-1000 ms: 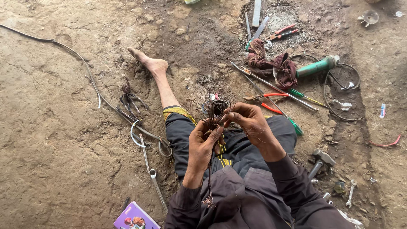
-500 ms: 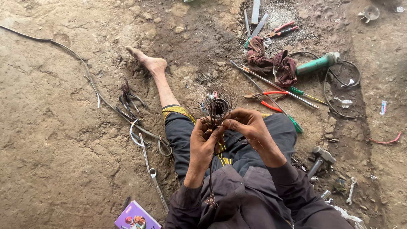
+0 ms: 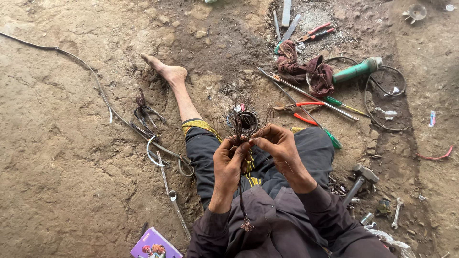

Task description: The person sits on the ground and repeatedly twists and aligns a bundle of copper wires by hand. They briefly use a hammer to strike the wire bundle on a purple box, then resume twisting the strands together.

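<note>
Gripping a wire-wound coil, left hand, right hand, dirt floor

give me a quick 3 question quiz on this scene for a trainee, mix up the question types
1. True or false: both hands grip the wire-wound coil core in front of the person.
2. Multiple choice: what lies on the ground just beyond the maroon rag? A) a green angle grinder B) a blue bucket C) a yellow drill
3. Short answer: which tool with a metal head lies by the person's right knee?

Key
1. True: the left hand and right hand both hold the wire-wound coil core.
2. A: the green angle grinder lies next to the maroon rag.
3. A hammer.
</note>
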